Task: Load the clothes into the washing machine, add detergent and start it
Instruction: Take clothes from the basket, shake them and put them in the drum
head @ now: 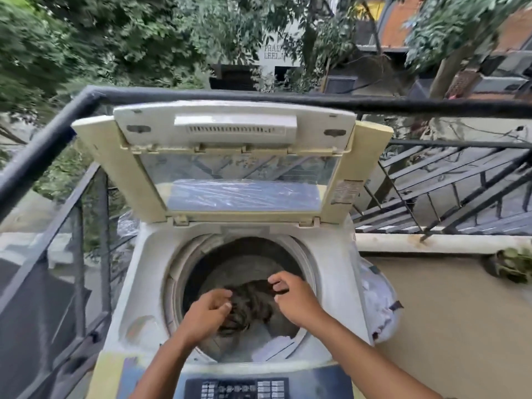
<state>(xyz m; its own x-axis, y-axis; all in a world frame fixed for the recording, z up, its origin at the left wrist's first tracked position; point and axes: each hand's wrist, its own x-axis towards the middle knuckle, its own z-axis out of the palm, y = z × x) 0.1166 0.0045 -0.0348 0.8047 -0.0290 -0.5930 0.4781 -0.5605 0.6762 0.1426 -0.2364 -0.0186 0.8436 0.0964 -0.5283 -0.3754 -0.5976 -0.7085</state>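
Observation:
A top-loading washing machine [149, 283] stands in front of me with its lid [233, 156] raised upright. Both my hands are over the round drum opening [244, 263]. My left hand [207, 312] and my right hand [293, 300] each grip an edge of a dark brown garment [250, 303] that hangs down into the drum. A white cloth [276, 345] lies lower in the drum near the front. The control panel [239, 388] with its buttons runs along the bottom edge of the view.
The machine stands on a balcony with a black metal railing [86, 105] close on the left and behind. A white plastic bag [380, 306] sits against the machine's right side. A low beige wall [449, 312] is to the right, with a small plant [515, 264] on it.

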